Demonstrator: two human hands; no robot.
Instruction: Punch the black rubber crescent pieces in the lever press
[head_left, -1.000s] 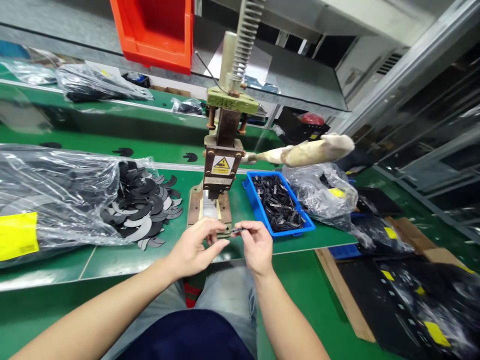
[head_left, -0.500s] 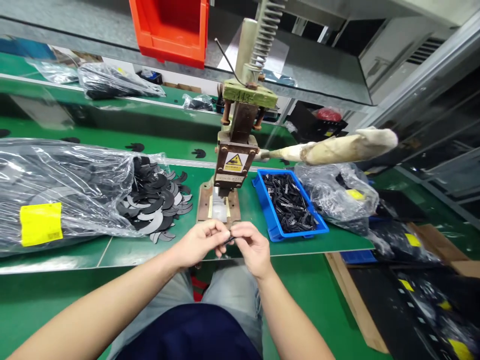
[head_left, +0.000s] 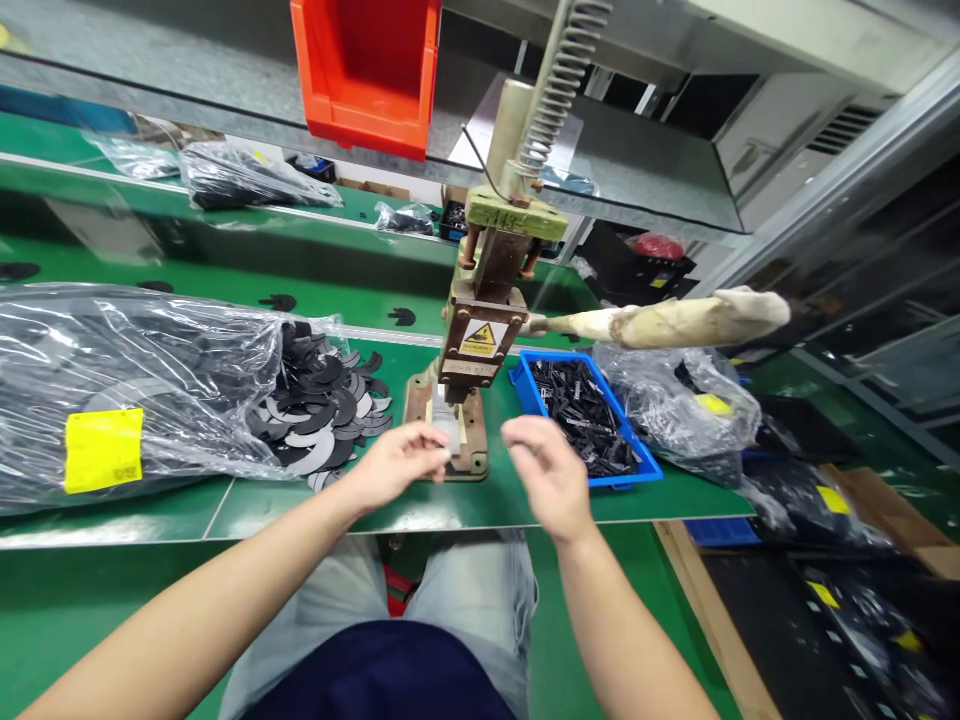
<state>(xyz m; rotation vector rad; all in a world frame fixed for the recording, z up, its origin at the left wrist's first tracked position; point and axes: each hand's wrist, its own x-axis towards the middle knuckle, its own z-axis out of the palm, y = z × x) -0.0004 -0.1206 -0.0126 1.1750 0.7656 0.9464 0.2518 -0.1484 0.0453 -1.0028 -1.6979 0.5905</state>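
My left hand (head_left: 405,462) is at the front of the press base (head_left: 471,455), thumb and fingers pinched together. Whatever lies between those fingertips is too small or too hidden to make out. To the right, apart from it, my right hand (head_left: 551,475) is raised beside the blue tray (head_left: 630,482) with its fingers curled and smeared by motion. I cannot tell whether it holds anything. The hand press (head_left: 480,345) stands upright over its base, with a pale fixture (head_left: 448,425) under the ram. Small black parts (head_left: 574,405) fill the tray.
Left of the press, black and grey crescent pieces (head_left: 322,410) spill from a clear plastic bag (head_left: 180,385). The wrapped press lever (head_left: 675,320) sticks out above the tray. Another plastic bag (head_left: 675,410) lies right of the tray. A red bin (head_left: 367,130) overhangs from the shelf.
My hands were together in front of the press on a small dark piece. They have parted: the right moved toward the blue tray, the left slightly left. The camera view has shifted a little.
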